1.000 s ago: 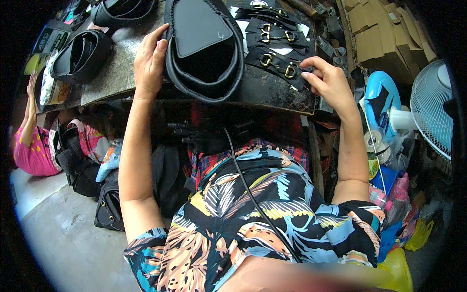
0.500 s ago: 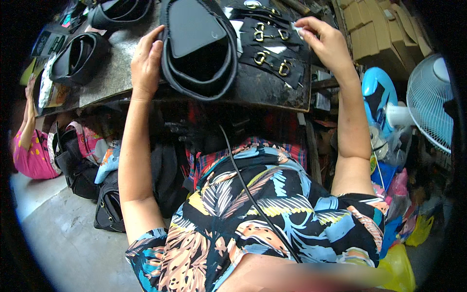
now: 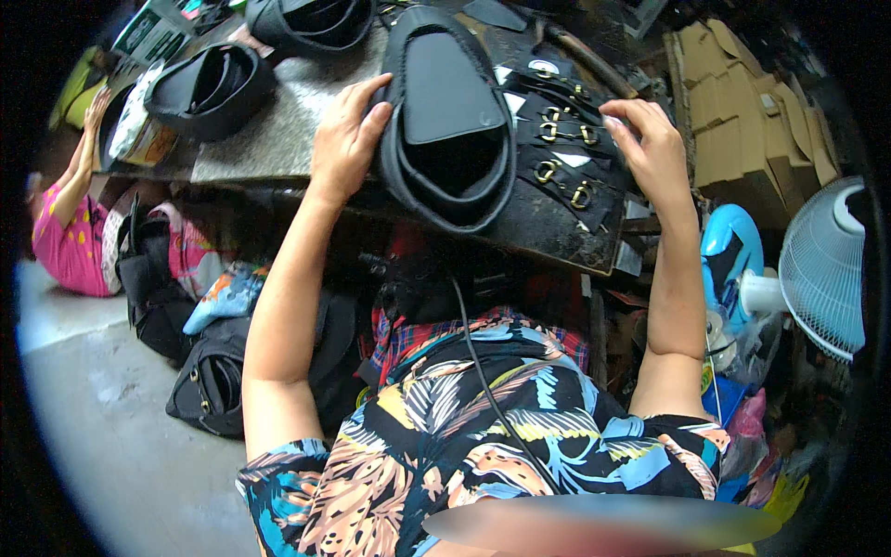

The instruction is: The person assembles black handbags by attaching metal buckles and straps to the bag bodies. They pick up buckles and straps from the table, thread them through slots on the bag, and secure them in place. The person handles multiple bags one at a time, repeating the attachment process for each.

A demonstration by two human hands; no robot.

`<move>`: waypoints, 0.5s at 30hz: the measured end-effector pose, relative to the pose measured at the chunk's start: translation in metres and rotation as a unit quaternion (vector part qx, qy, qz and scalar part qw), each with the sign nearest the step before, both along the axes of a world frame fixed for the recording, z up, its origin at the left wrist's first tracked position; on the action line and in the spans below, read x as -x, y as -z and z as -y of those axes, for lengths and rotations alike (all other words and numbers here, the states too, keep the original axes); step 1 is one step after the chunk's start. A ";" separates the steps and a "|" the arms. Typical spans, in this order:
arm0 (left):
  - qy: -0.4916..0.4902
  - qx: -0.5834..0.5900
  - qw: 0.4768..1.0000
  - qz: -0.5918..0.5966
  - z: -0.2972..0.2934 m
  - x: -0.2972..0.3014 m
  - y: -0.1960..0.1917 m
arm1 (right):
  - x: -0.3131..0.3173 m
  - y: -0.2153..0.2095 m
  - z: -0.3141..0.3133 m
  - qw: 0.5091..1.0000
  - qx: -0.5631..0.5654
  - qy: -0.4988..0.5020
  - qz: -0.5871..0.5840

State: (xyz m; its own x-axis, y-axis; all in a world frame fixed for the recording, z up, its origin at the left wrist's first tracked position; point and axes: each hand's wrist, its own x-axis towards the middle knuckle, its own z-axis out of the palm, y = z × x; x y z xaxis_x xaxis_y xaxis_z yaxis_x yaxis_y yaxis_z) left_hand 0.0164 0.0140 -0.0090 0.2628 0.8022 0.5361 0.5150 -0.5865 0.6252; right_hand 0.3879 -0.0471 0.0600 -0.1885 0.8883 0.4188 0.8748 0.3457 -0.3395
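A black, rounded leather-like bag body (image 3: pixel 449 93) with a smooth flap panel lies at the table's front edge, its near end gaping. My left hand (image 3: pixel 351 139) rests against the bag's left side, thumb and forefinger apart. On the right lie several black strap pieces (image 3: pixel 557 153) with gold-coloured metal fittings, white scraps among them. Just beyond the right end of these straps is my right hand (image 3: pixel 650 144), its thumb and forefinger drawn together in a pinch. A small pale bit shows at the fingertips, too small to name.
A hammer-like tool (image 3: pixel 589 60) lies behind the straps. More black bag bodies (image 3: pixel 212 91) stand on the left of the worktable (image 3: pixel 288 121). Another person's hand (image 3: pixel 96 107) is at far left. Cardboard (image 3: pixel 733 111) and a fan (image 3: pixel 826 269) are on the right.
The whole view has shifted, so table and hands appear lower and further right. My left hand stays at the bag's side; my right hand is still beside the straps.
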 end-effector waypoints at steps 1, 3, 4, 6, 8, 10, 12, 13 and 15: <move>0.001 -0.002 1.000 0.002 0.000 0.000 0.000 | -0.004 -0.001 -0.004 0.999 -0.009 0.031 0.001; 0.004 -0.001 1.000 0.001 -0.001 0.000 -0.001 | -0.009 0.001 -0.009 0.998 -0.008 0.059 -0.009; 0.006 0.003 1.000 0.008 -0.001 0.000 0.000 | -0.011 0.003 -0.010 0.999 -0.011 0.031 -0.015; 0.011 0.008 1.000 0.022 -0.001 -0.001 0.001 | -0.011 0.009 -0.013 1.000 0.019 0.011 -0.014; 0.009 0.009 1.000 0.018 -0.001 0.000 0.002 | -0.010 0.016 -0.013 1.000 0.014 0.013 0.002; 0.008 0.013 1.000 0.019 -0.001 0.000 0.003 | -0.012 0.021 -0.013 1.000 0.001 0.019 0.011; 0.013 0.015 1.000 0.021 -0.001 0.000 0.003 | -0.017 0.024 -0.012 0.999 -0.018 0.029 0.008; 0.016 0.011 1.000 0.018 -0.002 0.000 0.002 | -0.021 0.024 -0.009 0.998 0.005 0.063 0.003; 0.008 0.020 1.000 0.013 -0.001 0.000 0.002 | -0.028 0.025 -0.002 0.990 0.047 0.136 -0.014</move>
